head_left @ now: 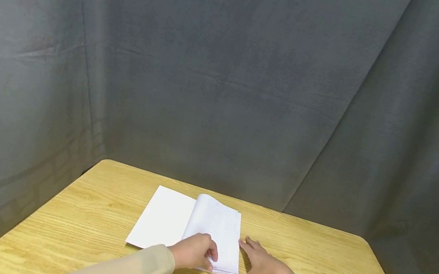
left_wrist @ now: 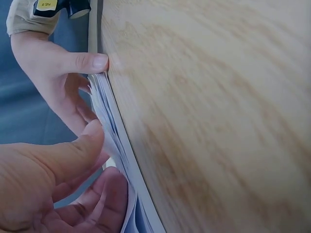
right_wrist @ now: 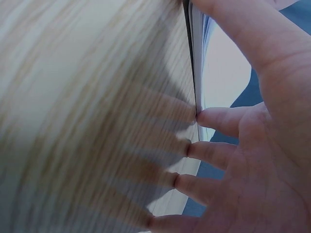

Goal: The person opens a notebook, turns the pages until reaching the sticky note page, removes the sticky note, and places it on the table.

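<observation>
From where I stand, nothing can really be read. The open notebook (head_left: 203,229) shows only faint ruled lines on its right-hand page, with no writing I can make out. In the left wrist view, a small yellow label (left_wrist: 46,5) sits on a black device at the other wrist; its tiny print is too blurred to read.

Head view high, facing down, wrist views close, sharing notebook (head_left: 207,233) edge
</observation>
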Action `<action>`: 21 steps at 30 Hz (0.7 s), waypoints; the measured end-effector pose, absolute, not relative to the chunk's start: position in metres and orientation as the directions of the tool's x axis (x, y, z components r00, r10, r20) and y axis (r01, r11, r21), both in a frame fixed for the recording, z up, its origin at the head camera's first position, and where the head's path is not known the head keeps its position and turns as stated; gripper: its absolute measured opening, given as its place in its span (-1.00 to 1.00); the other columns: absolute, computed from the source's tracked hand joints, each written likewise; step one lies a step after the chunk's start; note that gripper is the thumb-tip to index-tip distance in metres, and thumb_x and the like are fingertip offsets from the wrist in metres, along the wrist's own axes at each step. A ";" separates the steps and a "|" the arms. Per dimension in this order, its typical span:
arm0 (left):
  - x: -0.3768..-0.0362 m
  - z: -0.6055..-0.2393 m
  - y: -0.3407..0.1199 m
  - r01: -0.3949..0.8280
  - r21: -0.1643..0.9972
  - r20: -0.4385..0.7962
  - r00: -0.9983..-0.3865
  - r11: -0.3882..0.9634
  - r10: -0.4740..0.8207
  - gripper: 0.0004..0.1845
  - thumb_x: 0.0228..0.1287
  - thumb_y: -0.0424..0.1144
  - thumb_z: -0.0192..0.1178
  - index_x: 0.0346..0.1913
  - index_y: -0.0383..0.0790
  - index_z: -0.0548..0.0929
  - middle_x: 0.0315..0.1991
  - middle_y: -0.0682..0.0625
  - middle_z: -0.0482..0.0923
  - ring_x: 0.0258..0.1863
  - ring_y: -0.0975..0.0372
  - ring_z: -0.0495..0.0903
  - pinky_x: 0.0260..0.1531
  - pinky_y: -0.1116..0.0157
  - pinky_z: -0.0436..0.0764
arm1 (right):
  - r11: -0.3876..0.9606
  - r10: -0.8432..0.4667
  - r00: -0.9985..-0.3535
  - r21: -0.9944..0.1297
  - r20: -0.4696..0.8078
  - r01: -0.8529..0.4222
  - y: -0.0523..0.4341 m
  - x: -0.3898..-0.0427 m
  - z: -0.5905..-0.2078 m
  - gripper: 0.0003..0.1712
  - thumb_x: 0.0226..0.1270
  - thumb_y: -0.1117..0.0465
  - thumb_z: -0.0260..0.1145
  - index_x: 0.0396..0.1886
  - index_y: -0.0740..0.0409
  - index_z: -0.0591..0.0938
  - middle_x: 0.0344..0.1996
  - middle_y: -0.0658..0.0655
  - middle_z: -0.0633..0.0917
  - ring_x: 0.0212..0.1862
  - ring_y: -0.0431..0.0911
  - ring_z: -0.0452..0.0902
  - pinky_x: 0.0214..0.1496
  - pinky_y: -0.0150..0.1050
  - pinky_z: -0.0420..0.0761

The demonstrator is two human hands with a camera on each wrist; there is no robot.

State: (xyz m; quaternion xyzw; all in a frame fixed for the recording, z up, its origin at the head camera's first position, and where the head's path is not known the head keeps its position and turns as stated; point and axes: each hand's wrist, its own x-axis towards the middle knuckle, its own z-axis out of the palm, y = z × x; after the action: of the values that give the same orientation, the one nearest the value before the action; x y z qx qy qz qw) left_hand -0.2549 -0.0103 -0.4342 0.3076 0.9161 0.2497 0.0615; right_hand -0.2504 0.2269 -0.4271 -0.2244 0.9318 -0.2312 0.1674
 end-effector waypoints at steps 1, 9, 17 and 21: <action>-0.255 -0.434 -0.010 0.534 0.498 0.041 -0.802 0.683 0.596 -0.89 0.05 -0.26 0.44 -0.38 -0.08 0.69 -0.48 0.21 0.49 -0.48 0.46 0.39 -0.35 0.50 0.48 | 0.791 -0.497 -0.843 -0.506 -0.206 -0.343 0.227 -0.250 -0.427 0.27 -0.09 -0.11 0.56 0.46 0.41 0.11 0.44 0.53 0.02 0.40 0.55 -0.11 0.28 0.46 0.08; -0.257 -0.434 -0.009 0.597 0.452 0.079 -0.767 0.663 0.637 -0.69 0.18 -0.52 0.13 -0.20 -0.04 0.70 -0.34 0.12 0.67 -0.43 0.41 0.47 -0.32 0.47 0.49 | 0.803 -0.486 -0.850 -0.488 -0.205 -0.341 0.227 -0.250 -0.427 0.27 -0.11 -0.13 0.56 0.46 0.38 0.12 0.44 0.50 0.05 0.41 0.52 -0.09 0.28 0.45 0.10; -0.253 -0.430 -0.009 0.539 0.477 0.036 -0.801 0.694 0.597 -0.83 0.02 -0.44 0.29 -0.48 -0.06 0.69 -0.51 0.21 0.51 -0.55 0.41 0.36 -0.47 0.47 0.42 | 0.805 -0.489 -0.844 -0.486 -0.221 -0.339 0.227 -0.250 -0.426 0.27 -0.09 -0.14 0.56 0.47 0.37 0.11 0.45 0.50 0.04 0.40 0.54 -0.10 0.25 0.47 0.12; -0.253 -0.432 -0.008 0.530 0.480 0.039 -0.809 0.699 0.587 -0.80 -0.06 -0.48 0.33 -0.46 -0.06 0.70 -0.44 0.18 0.60 -0.54 0.40 0.36 -0.48 0.46 0.42 | 0.807 -0.486 -0.845 -0.485 -0.222 -0.337 0.227 -0.250 -0.426 0.27 -0.09 -0.14 0.56 0.47 0.36 0.11 0.45 0.49 0.03 0.40 0.54 -0.10 0.24 0.47 0.12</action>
State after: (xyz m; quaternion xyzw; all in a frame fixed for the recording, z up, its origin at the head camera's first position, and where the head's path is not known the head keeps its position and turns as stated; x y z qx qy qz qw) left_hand -0.2527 -0.0084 -0.4320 0.3034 0.9198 0.2416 0.0587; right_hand -0.2501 0.2266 -0.4263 -0.2201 0.9352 -0.2189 0.1705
